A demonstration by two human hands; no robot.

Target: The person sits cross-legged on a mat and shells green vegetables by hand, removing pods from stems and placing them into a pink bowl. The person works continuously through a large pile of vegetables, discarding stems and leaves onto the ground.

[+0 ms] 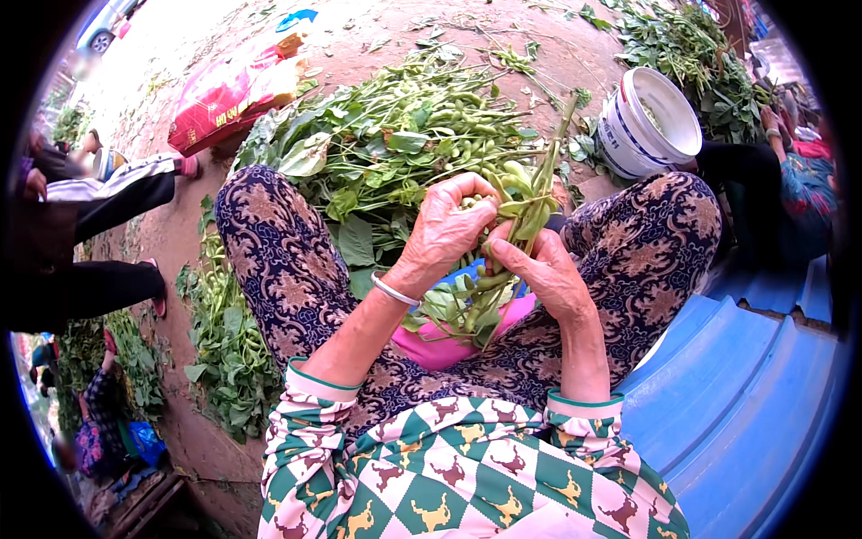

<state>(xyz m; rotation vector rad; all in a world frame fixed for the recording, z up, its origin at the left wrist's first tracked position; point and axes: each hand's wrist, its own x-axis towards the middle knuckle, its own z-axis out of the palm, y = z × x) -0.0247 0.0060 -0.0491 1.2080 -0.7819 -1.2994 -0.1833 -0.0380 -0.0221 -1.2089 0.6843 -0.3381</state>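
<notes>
My left hand [448, 222], with a silver bangle [394, 291] at the wrist, has a few green soybean pods [471, 201] tucked in its curled fingers. Its fingertips meet pods on a soybean plant [553, 151]. That plant is gripped in my right hand [549, 276], thumb across the stems. Its thick stalk points up and away, while leaves and pods [481, 303] hang below over my lap. Under them lies something pink [438, 347], with a bit of blue behind it; what these are is partly hidden. Just past my hands lies a large heap of soybean plants [417, 128].
A white bucket [623, 138] with some beans or pods inside stands by my right knee. Left of the heap lies a red printed bag [215, 101]. More plants lie at left [232, 350] and far right [680, 57]. Blue corrugated sheeting [734, 404] is at right. Other people sit or stand nearby on both sides.
</notes>
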